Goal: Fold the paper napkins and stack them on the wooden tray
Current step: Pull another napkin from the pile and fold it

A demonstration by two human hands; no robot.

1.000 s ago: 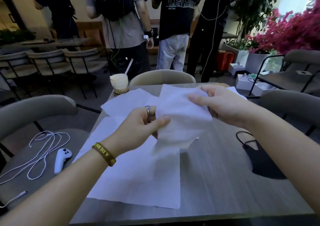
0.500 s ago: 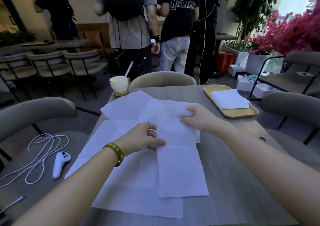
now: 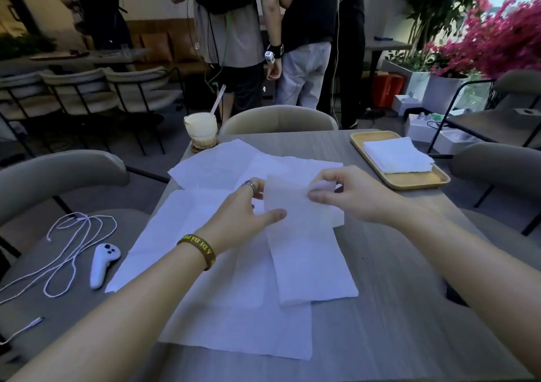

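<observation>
A white paper napkin (image 3: 310,258), folded into a long strip, lies on the grey table (image 3: 395,308) over several unfolded napkins (image 3: 205,226). Its far end is lifted off the table. My left hand (image 3: 246,214) pinches the left corner of that end between thumb and fingers. My right hand (image 3: 348,194) pinches the right corner. The wooden tray (image 3: 409,179) stands at the far right of the table with a stack of folded napkins (image 3: 395,154) in it.
A glass drink with a straw (image 3: 202,132) stands at the table's far left edge. A white controller (image 3: 102,264) and a white cable (image 3: 67,250) lie on the chair seat to the left. Chairs surround the table. Several people stand beyond it.
The napkin held up in the air came down onto the table as a long strip. Both hands now lift its far end toward me.
</observation>
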